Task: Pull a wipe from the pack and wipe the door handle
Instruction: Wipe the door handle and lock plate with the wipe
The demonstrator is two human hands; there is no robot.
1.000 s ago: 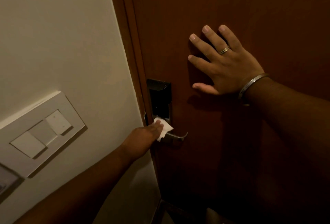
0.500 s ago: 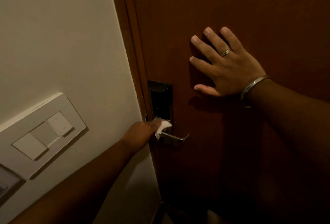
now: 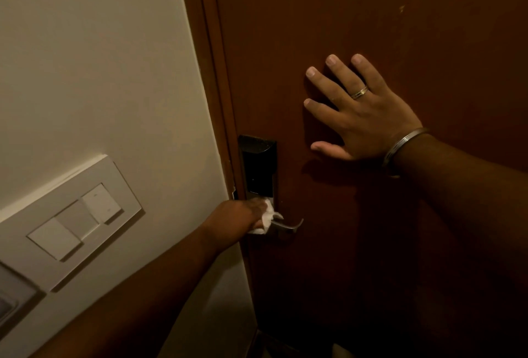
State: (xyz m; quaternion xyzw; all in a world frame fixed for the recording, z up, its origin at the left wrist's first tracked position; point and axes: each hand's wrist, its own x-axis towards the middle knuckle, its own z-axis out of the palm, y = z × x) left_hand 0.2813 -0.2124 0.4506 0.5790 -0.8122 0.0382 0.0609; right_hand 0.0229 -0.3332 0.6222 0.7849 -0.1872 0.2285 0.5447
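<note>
A metal lever door handle (image 3: 289,225) sticks out of a dark brown door (image 3: 371,14), just under a black lock plate (image 3: 259,166). My left hand (image 3: 237,214) grips a crumpled white wipe (image 3: 266,218) and presses it against the inner end of the handle, next to the door edge. The handle's curved tip shows to the right of the wipe. My right hand (image 3: 357,112) lies flat on the door above and to the right of the lock, fingers spread, holding nothing. The wipe pack is out of view.
A cream wall (image 3: 100,57) fills the left side. A white switch panel (image 3: 77,214) with three rocker switches sits on it at lower left. The brown door frame (image 3: 211,72) runs between wall and door.
My left hand has closed more tightly over the wipe and slid it down onto the handle's base. The wipe looks more bunched. My right hand stays flat on the door.
</note>
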